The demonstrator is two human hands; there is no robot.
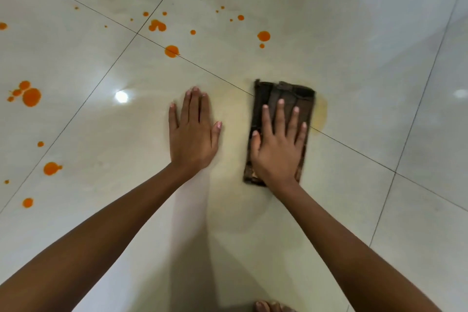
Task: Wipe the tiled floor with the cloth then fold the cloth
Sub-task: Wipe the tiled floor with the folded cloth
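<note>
A dark brown cloth (283,95), folded into a long rectangle, lies flat on the glossy cream tiled floor (354,58). My right hand (277,145) presses palm-down on the cloth with fingers spread, covering its near half. My left hand (193,132) rests flat on the bare tile to the left of the cloth, fingers together, holding nothing. A pale yellowish smear (321,111) shows on the tile at the cloth's right edge. Orange drops (172,51) lie scattered on the tiles beyond and to the left of both hands.
Larger orange blotches (31,96) sit far left, with smaller ones (52,168) nearer me. Dark grout lines (101,81) cross the floor diagonally. Toes of a bare foot (272,306) show at the bottom edge. A lamp's reflection (121,96) glares left of my left hand.
</note>
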